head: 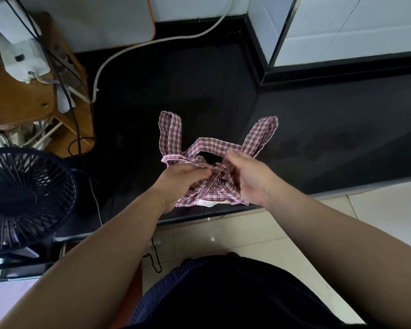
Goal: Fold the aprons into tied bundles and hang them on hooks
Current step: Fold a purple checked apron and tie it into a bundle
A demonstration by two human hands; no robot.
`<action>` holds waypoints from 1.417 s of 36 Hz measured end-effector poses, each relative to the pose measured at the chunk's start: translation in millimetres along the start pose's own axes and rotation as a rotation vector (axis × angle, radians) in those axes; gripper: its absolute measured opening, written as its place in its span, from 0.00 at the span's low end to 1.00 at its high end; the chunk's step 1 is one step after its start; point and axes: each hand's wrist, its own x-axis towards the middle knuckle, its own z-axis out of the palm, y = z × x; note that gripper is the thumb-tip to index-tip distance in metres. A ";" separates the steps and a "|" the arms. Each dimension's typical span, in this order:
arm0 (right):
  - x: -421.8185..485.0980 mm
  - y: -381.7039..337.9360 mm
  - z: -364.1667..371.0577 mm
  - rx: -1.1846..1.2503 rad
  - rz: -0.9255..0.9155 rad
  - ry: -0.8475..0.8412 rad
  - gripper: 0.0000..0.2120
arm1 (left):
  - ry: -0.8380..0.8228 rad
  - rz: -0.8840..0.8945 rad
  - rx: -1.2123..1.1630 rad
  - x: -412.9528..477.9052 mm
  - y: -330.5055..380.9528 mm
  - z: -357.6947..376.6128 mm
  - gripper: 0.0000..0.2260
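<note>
A red-and-white checked apron (214,193) lies folded into a small bundle near the front edge of the black counter (318,129). Its straps (220,143) loop upward and outward, one loop at the left, one at the right. My left hand (183,179) pinches a strap at the bundle's left side. My right hand (249,176) grips the strap at the bundle's right side. The two hands meet over a knot at the bundle's middle. A white label shows on the bundle's near edge. No hooks are in view.
A black fan (26,198) stands at the left. A white cable (133,51) curves across the counter's back. Wooden shelving (29,100) with wires sits at the far left. White tiled wall panels (356,27) stand at the back right, tiled floor below.
</note>
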 end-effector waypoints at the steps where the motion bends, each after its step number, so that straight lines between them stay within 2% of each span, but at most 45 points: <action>1: -2.7 0.9 -0.9 0.073 -0.019 0.020 0.19 | 0.013 -0.005 -0.028 -0.3 0.0 0.1 0.05; 3: -4.8 6.0 -4.7 0.145 -0.074 0.060 0.11 | 0.035 -0.007 -0.060 -0.6 0.1 1.2 0.05; 4: -5.7 9.4 -5.4 0.161 -0.110 0.090 0.10 | 0.052 -0.006 -0.068 -0.5 -0.2 2.6 0.06; 10: -3.8 20.9 -4.8 0.246 -0.181 0.359 0.14 | 0.272 0.023 -0.087 2.0 -1.1 11.6 0.08; 14: 0.5 34.8 -8.4 0.065 -0.202 0.454 0.18 | 0.397 0.086 0.019 0.6 -4.2 16.1 0.13; 18: 2.7 33.3 -14.2 0.010 -0.188 0.561 0.17 | 0.526 0.138 0.106 -0.6 -11.0 15.2 0.13; 21: 4.0 27.3 -16.6 -0.084 -0.174 0.640 0.14 | 0.577 0.150 0.164 -2.1 -17.8 10.7 0.12; 23: 0.5 25.0 -17.7 -0.127 -0.179 0.693 0.17 | 0.586 0.139 0.204 -2.3 -20.5 7.0 0.12; 25: -3.0 24.8 -20.3 -0.204 -0.161 0.714 0.21 | 0.596 0.128 0.238 -1.4 -20.8 1.9 0.11; 29: -4.4 25.9 -33.0 -0.247 -0.079 0.676 0.16 | 0.603 0.130 0.298 -1.8 -25.0 -7.4 0.10; 31: -2.2 21.5 -36.4 -0.276 -0.028 0.720 0.20 | 0.616 0.116 0.314 -4.1 -30.8 -10.9 0.10; 32: -2.2 20.3 -37.1 -0.250 0.005 0.713 0.21 | 0.622 0.105 0.322 -5.5 -33.8 -11.3 0.10; 36: -11.4 19.6 -33.0 -0.049 0.098 0.510 0.18 | 0.607 0.041 0.259 -7.3 -37.6 -14.2 0.10; 40: -13.4 20.3 -25.3 0.145 0.143 0.534 0.16 | 0.517 -0.007 0.228 -4.6 -35.1 -25.5 0.12; 41: -11.9 21.0 -22.5 0.105 0.156 0.568 0.18 | 0.502 -0.021 0.212 -3.9 -35.4 -27.2 0.12; 43: -7.5 29.2 -20.4 -0.114 0.087 0.725 0.28 | 0.505 -0.033 0.217 -4.0 -36.3 -27.9 0.11; 45: -16.9 37.6 -19.4 -0.405 -0.152 0.818 0.34 | 0.554 0.007 0.310 -2.9 -38.4 -24.2 0.12; 46: -22.5 40.5 -19.8 -0.568 -0.321 0.782 0.32 | 0.598 0.042 0.370 -3.6 -40.0 -20.6 0.16; 48: -26.4 43.6 -22.7 -0.861 -0.563 0.541 0.23 | 0.699 0.184 0.454 -9.7 -42.8 -12.7 0.29; 49: -26.8 45.2 -25.6 -0.966 -0.606 0.413 0.20 | 0.740 0.311 0.515 -11.8 -44.9 -11.5 0.34; 51: -26.1 51.0 -29.6 -1.109 -0.615 0.264 0.19 | 0.684 0.629 0.774 -11.7 -49.9 -15.7 0.31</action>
